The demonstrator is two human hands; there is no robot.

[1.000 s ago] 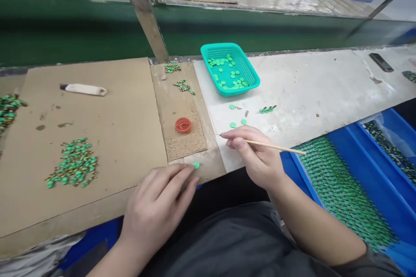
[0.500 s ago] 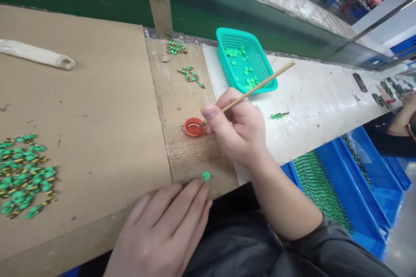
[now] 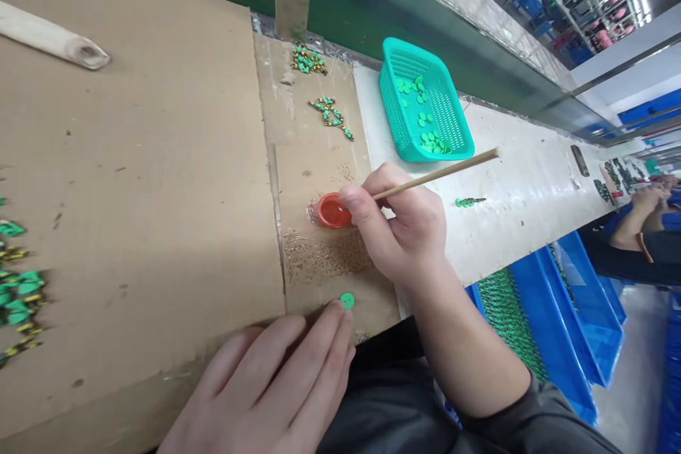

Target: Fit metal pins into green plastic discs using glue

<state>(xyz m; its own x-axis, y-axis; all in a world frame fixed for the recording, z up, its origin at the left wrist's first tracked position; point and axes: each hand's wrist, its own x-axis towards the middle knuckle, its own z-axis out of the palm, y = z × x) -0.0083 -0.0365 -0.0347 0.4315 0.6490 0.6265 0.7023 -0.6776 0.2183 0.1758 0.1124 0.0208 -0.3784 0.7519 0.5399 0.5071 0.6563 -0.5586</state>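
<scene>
My right hand (image 3: 407, 223) pinches a thin wooden stick (image 3: 439, 174) between thumb and fingers. The stick's lower end is at the small red cup (image 3: 333, 211), mostly hidden behind my thumb; reddish liquid shows in the cup. Nearer my body, my left hand (image 3: 277, 376) rests on the cardboard's front part, fingers stretched and close together. Its fingertips hold the edge of a small round green disc (image 3: 347, 300) with tiny dark dots, like a button. The left thumb is out of sight beneath the hand.
A teal basket (image 3: 462, 131) holds several green discs. Green-and-yellow small pieces lie in piles (image 3: 307, 59) behind the cup and on the left cardboard (image 3: 18, 298). A pale stick (image 3: 53, 35) lies far left. Blue bins (image 3: 553, 319) stand right; a co-worker's arm (image 3: 633, 220) is beyond.
The stick has tilted flatter, and its tip has gone from the cup's rim to behind my thumb. My left hand keeps its place at the green disc. The whole view has shifted and turned slightly.
</scene>
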